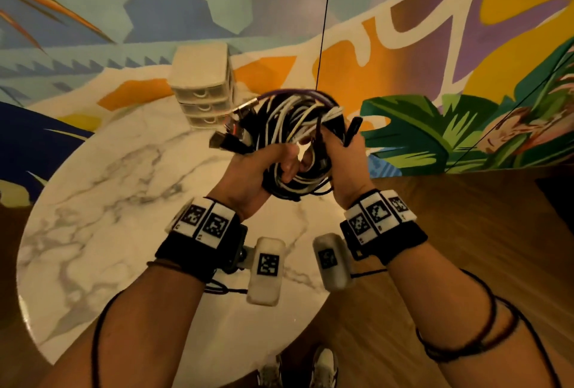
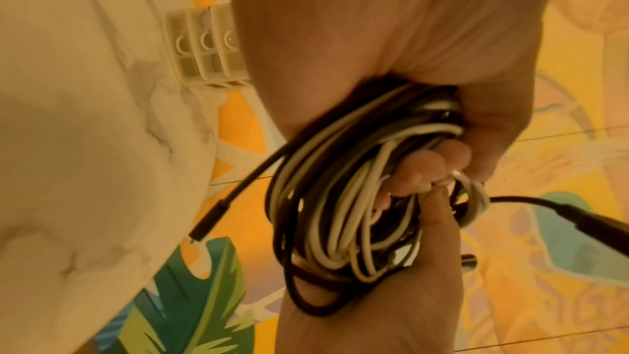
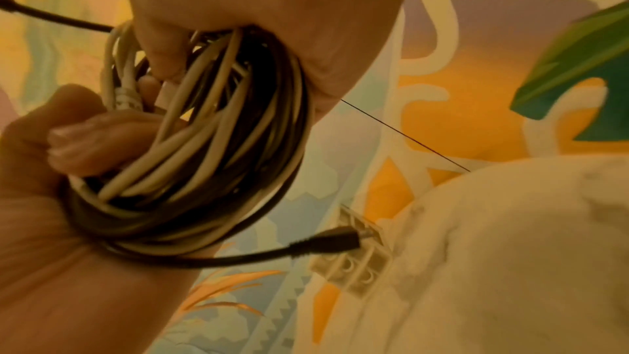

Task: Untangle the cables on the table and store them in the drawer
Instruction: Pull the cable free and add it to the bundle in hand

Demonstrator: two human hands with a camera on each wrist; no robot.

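Both hands' fingers (image 1: 287, 167) curl round the cable bundle (image 1: 298, 120); drawer unit (image 1: 202, 89) closed, contents unseen.

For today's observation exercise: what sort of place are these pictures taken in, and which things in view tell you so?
Probably a decorated indoor room, perhaps a lounge or studio. A round marble-topped table stands on a wooden floor against a brightly painted mural wall, with a small white drawer unit on the table.
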